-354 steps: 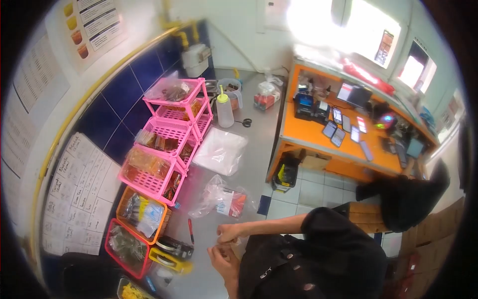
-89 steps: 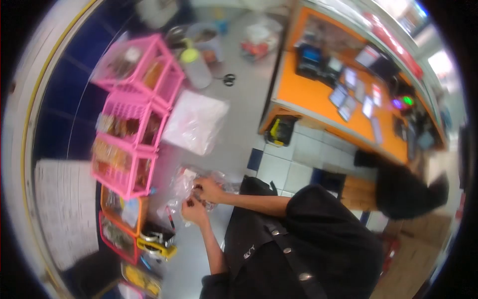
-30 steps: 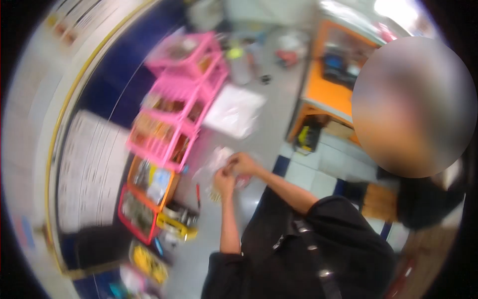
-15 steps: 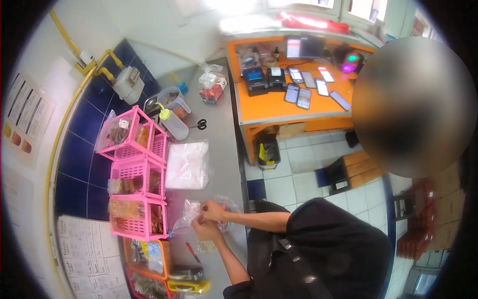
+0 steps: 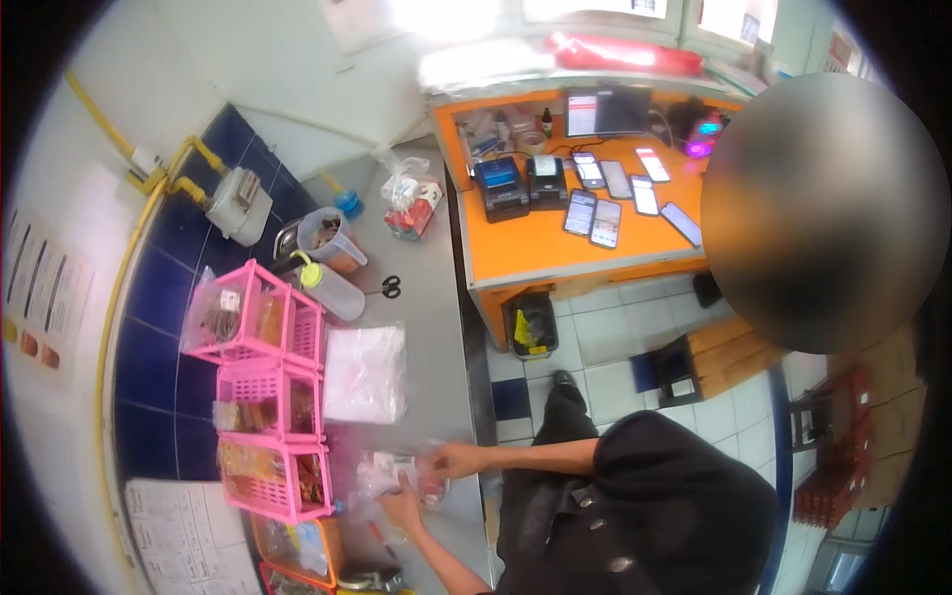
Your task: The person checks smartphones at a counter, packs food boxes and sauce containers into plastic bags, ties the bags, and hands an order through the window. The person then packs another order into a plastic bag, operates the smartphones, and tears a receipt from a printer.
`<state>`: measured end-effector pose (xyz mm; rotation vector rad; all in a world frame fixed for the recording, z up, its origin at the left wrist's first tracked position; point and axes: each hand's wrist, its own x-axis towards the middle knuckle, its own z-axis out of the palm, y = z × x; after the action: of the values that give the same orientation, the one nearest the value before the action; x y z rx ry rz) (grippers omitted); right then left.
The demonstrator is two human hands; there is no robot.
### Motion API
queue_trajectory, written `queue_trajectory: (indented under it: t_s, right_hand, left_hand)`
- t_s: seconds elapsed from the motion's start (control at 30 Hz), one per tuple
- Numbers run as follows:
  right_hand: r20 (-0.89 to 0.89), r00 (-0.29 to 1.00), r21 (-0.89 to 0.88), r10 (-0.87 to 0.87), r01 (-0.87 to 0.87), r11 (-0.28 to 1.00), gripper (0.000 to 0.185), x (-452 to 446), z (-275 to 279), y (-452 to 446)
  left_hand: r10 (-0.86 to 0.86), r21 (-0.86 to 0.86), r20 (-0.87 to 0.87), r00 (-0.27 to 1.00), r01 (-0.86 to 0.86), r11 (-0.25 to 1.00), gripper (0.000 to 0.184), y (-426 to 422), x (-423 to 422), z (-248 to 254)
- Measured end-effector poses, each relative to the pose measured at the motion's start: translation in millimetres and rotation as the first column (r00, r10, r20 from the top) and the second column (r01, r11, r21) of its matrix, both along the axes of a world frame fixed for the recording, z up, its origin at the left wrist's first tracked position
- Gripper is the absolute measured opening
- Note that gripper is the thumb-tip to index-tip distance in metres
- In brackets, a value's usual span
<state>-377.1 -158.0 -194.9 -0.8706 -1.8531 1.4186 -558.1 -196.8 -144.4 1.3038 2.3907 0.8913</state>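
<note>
Over the grey counter, my left hand [image 5: 402,506] has its fingers closed at the near edge of a clear plastic bag [image 5: 372,476]. A small white packet with print [image 5: 399,464] shows in or under the plastic by its fingertips. My right hand [image 5: 458,461] is closed at the bag's right side, by a clear plastic-wrapped bundle with red in it [image 5: 432,488]. Its fingertips are partly hidden, and the exact hold is blurred. A red pen-like item [image 5: 379,534] lies just below my left hand.
Pink baskets [image 5: 273,481] with packets line the wall side, with an orange basket [image 5: 297,550] below them. Beyond my hands lie a stack of white plastic bags [image 5: 365,375], black scissors [image 5: 391,288] and a squeeze bottle [image 5: 335,293]. Several phones [image 5: 605,223] lie on an orange desk [image 5: 516,253].
My hands were close together, pinching at the plastic; now they are apart, the right one further right and the left one lower. The view has shifted, so the counter appears lower.
</note>
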Motion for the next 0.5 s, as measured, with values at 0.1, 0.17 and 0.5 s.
queue_trajectory:
  t_s: [0.1, 0.17, 0.5]
  right_hand:
    - [0.065, 0.996, -0.070, -0.058, 0.063, 0.996, 0.022, 106, 3, 7]
    - [0.177, 0.962, -0.059, -0.207, 0.220, 0.974, 0.022, 183, -19, 14]
    - [0.461, 0.246, 0.056, -0.853, 0.951, 0.304, 0.013, 532, -65, -9]
  left_hand:
    - [0.000, -0.369, -0.048, 0.999, -0.017, 0.929, 0.068, 16, -12, -11]
    - [-0.167, -0.330, -0.320, 0.933, 0.056, 0.942, 0.055, 16, -34, -46]
    - [-0.326, -0.275, -0.400, 0.857, 0.227, 0.934, 0.039, 102, 61, 39]
